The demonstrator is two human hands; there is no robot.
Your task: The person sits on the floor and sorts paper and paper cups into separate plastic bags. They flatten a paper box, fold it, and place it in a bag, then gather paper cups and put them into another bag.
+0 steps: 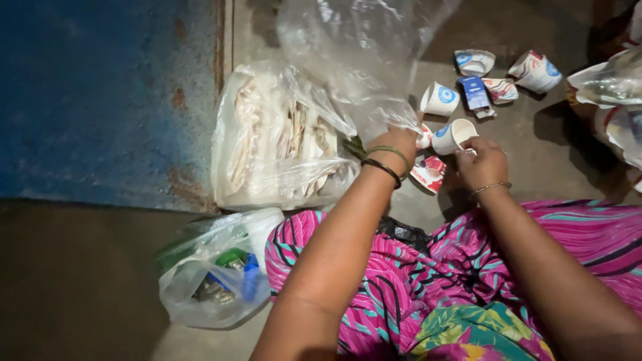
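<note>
The white paper cup (453,136) with a blue round mark sits tipped on its side on the floor, just past twelve o'clock from the right hand (483,164), whose fingertips pinch its rim. It looks feather-light and thin-walled, the sort of thing that dents under a hard squeeze; the rolled rim is the stiffest place to take it, and that is where the fingers are closed. At about nine o'clock from the cup, the left hand (401,142) is closed on the gathered edge of a clear plastic bag (358,57), which billows upward, limp and slippery, likely to slide unless bunched tight. Both wrists wear thin bangles.

Further out, at one o'clock from the cup, lie more cups, some crushed flat (535,71), one upright-ish (440,99), with a small blue carton (475,92) among them. A squashed red-and-white cup (428,174) lies at seven o'clock, near the left wrist. At nine o'clock a large clear sack (281,140) holds pale flattened paper. At eight o'clock, beside the bright pink patterned cloth (461,267) over the person's lap, another bag (214,274) holds bottles and caps.
</note>
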